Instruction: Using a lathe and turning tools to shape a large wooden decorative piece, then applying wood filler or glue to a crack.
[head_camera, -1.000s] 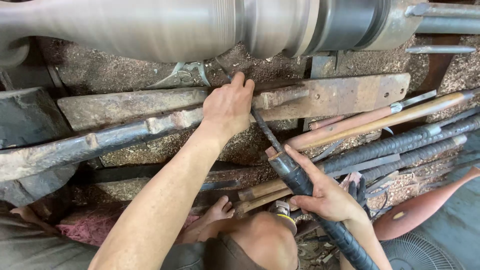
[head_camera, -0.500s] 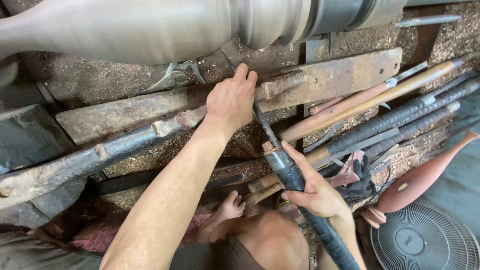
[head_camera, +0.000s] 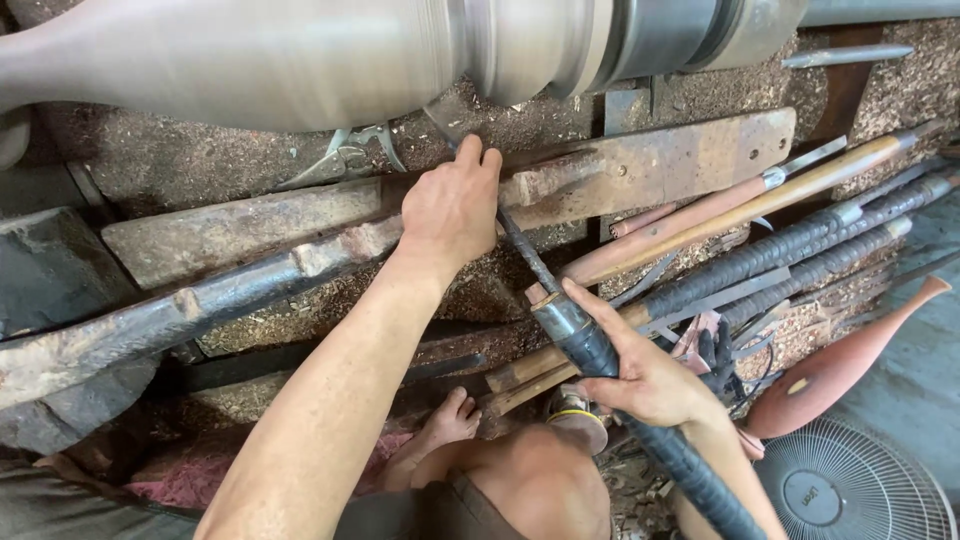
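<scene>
A large pale wooden piece (head_camera: 300, 55) spins on a lathe across the top of the head view, blurred by motion. My left hand (head_camera: 452, 205) presses the metal shaft of a long turning chisel (head_camera: 520, 250) down on the rusty flat tool rest (head_camera: 640, 170), its tip up against the spinning wood. My right hand (head_camera: 645, 375) grips the chisel's black wrapped handle (head_camera: 590, 350) lower down, near my knee. My bare foot (head_camera: 450, 420) rests below among the tools.
Several long chisels with wooden and black wrapped handles (head_camera: 760, 220) lie to the right. Metal calipers (head_camera: 350, 150) lie on sawdust under the wood. A heavy rusty bar (head_camera: 180, 310) runs left. A reddish turned piece (head_camera: 840, 360) and a fan (head_camera: 850, 490) sit lower right.
The view has shifted, so the lathe and tools sit further right and lower. Both hands keep their grip on the chisel, with the tip held against the spinning wood.
</scene>
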